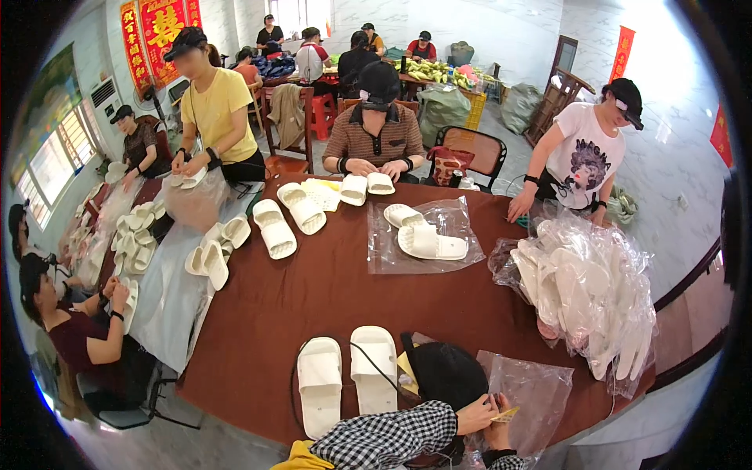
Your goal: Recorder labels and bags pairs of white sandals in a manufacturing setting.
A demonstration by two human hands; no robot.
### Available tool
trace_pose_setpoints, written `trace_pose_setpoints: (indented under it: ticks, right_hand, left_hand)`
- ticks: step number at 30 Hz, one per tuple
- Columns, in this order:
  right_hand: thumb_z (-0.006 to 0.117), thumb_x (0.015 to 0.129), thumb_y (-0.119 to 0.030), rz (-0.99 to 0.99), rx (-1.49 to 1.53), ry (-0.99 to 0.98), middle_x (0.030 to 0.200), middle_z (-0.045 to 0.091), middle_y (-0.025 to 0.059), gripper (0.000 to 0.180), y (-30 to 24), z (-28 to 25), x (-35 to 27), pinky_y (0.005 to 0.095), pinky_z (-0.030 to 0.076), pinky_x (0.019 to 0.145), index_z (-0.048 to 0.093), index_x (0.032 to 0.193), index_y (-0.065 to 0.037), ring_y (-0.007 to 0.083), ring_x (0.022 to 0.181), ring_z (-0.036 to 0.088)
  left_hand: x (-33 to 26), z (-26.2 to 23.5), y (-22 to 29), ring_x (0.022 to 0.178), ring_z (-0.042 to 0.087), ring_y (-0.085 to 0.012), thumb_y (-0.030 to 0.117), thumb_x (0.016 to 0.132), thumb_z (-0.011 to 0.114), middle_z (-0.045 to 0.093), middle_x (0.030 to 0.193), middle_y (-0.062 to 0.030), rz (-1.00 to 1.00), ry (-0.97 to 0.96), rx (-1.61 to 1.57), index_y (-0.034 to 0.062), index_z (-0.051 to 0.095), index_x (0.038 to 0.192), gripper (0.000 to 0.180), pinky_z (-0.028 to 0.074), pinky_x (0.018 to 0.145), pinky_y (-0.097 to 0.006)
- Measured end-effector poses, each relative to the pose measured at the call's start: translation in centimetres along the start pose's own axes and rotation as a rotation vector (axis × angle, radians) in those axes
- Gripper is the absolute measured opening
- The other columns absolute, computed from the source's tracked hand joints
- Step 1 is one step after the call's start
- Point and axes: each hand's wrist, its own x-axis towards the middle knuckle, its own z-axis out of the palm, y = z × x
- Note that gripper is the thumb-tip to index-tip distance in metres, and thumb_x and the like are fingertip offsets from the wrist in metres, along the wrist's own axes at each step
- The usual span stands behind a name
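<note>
Checked sleeves, both hands close together, a yellow slip apparently in their grasp

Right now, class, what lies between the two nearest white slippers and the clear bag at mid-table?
Between those two slippers and that bag, the brown tabletop is bare, as the head view shows.

So there's a small yellow slip held slanted at the fingers, partly covered by them, can't tell which hand's got it. Clear plastic bag lies pretty flat and crinkly, just beside the fingers, to their right.
</note>
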Motion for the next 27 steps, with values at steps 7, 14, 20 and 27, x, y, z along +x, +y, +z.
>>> trace_pose_setpoints:
  ticks: [7,14,20,27]
  right_hand:
    - [0.063,0.086,-0.013,-0.014,-0.097,-0.029,0.146,0.034,0.0193,0.058,-1.1,-0.7,0.6,0.0438,0.033,0.11,0.046,0.139,0.0,0.0358,0.131,0.039]
    - [0.062,0.089,-0.017,-0.001,0.074,-0.02,0.136,0.047,0.0166,0.05,1.4,-0.9,0.8,0.0375,0.039,0.103,0.05,0.134,0.001,0.0287,0.123,0.048]
    - [0.06,0.093,-0.018,0.262,0.569,0.007,0.128,0.055,0.0129,0.042,2.0,-0.8,0.4,0.0331,0.043,0.098,0.053,0.13,0.001,0.0229,0.117,0.053]
    - [0.051,0.099,-0.015,0.443,0.826,0.019,0.125,0.058,0.0102,0.034,5.1,-1.7,0.3,0.0315,0.047,0.093,0.056,0.128,0.001,0.0199,0.114,0.056]
  left_hand:
    - [-0.2,-3.8,-0.7,0.104,0.051,-0.022,0.018,0.084,0.058,0.056,0.102,-0.005,-0.056,0.124,-0.13,0.0054,0.068,0.097,0.021,0.039,0.091,-0.04]
    - [2.6,-3.2,-0.4,0.103,0.049,-0.0212,0.016,0.084,0.056,0.056,0.103,-0.0068,-0.084,0.244,-0.198,0.0027,0.065,0.097,0.021,0.04,0.084,-0.031]
    - [2.7,-0.5,-0.1,0.103,0.052,-0.0251,0.011,0.084,0.056,0.055,0.105,-0.0101,-0.142,0.08,-0.33,-0.0025,0.064,0.094,0.018,0.045,0.081,-0.035]
    - [-3.6,-11.1,-1.4,0.105,0.057,-0.0299,0.007,0.079,0.062,0.062,0.111,-0.0118,-0.404,0.491,-0.754,0.0024,0.066,0.107,0.029,0.047,0.09,-0.04]
